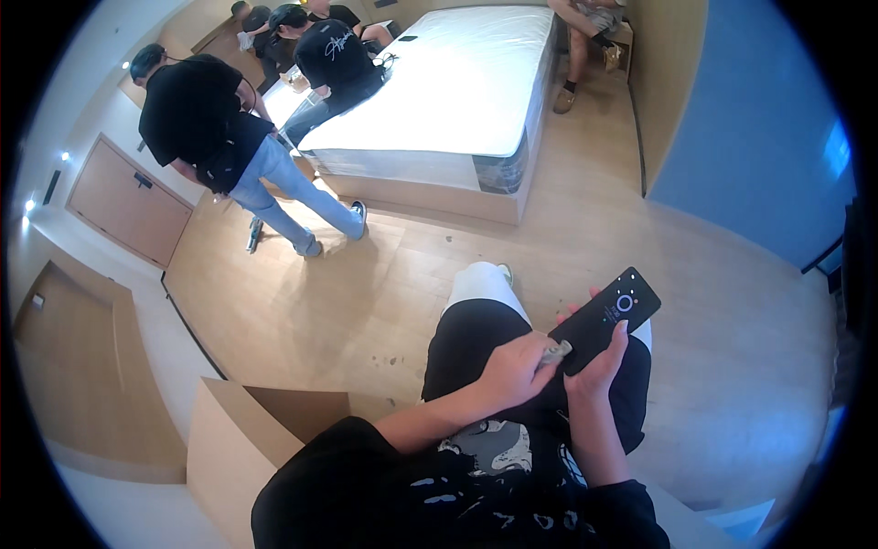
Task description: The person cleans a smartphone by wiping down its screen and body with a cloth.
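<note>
In front of my lap, my right hand (596, 364) is wrapped round a dark smartphone (605, 313), with the thumb along its edge and fingertips showing at the far side. The phone is tilted, and its lit screen has a pale ring on black. My left hand (515, 370) is closed in a pinch on a small crumpled greyish cloth (556, 353). That cloth is at the phone's near left end and seems to touch it. Whether it is fabric or tissue is too small to tell.
A white mattress (430, 82) lies on a bed base ahead. One person (197, 114) stands at its left, others sit beyond, and someone's leg (578, 55) shows at the right. An open cardboard-coloured box (242, 430) is by my left side. Wooden floor (402, 265) surrounds me.
</note>
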Action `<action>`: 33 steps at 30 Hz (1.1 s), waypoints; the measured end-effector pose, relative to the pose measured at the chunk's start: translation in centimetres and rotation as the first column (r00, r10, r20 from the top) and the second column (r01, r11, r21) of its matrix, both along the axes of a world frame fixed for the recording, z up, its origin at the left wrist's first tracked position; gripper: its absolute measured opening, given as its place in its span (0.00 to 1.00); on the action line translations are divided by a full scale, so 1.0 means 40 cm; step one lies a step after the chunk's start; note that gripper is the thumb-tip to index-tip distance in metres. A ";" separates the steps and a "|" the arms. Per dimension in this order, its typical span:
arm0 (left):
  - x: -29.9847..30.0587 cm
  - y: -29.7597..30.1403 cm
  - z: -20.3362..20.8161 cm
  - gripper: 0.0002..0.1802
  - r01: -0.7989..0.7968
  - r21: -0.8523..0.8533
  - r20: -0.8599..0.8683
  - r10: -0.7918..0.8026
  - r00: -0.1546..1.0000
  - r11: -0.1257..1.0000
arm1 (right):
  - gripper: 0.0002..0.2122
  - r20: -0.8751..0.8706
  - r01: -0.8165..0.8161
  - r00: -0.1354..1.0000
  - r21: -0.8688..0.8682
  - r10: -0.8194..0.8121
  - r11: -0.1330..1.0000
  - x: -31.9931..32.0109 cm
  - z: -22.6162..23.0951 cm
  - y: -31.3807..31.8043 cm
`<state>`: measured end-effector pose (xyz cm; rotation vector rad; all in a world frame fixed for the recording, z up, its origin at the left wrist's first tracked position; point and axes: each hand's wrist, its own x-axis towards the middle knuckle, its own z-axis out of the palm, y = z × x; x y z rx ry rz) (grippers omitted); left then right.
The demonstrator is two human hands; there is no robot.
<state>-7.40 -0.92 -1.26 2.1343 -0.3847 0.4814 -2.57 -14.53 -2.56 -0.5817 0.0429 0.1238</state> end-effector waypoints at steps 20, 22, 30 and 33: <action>0.037 0.062 -0.004 0.10 -0.092 0.099 -0.073 0.100 0.992 0.991 | 0.29 -0.044 -0.060 0.997 0.043 0.062 0.997 -0.007 0.019 -0.009; 0.050 0.074 -0.003 0.10 -0.056 0.104 -0.083 0.065 0.994 0.993 | 0.30 -0.051 -0.117 0.992 0.038 0.119 0.992 -0.004 0.014 -0.019; 0.046 0.098 0.008 0.12 0.022 0.058 -0.071 -0.018 0.997 0.998 | 0.30 -0.203 -0.097 0.975 -0.027 0.089 0.995 -0.014 0.034 -0.006; 0.032 0.109 0.015 0.11 0.104 0.078 -0.083 -0.098 0.992 0.991 | 0.31 -0.101 -0.171 0.980 0.004 0.170 0.985 -0.004 0.012 -0.013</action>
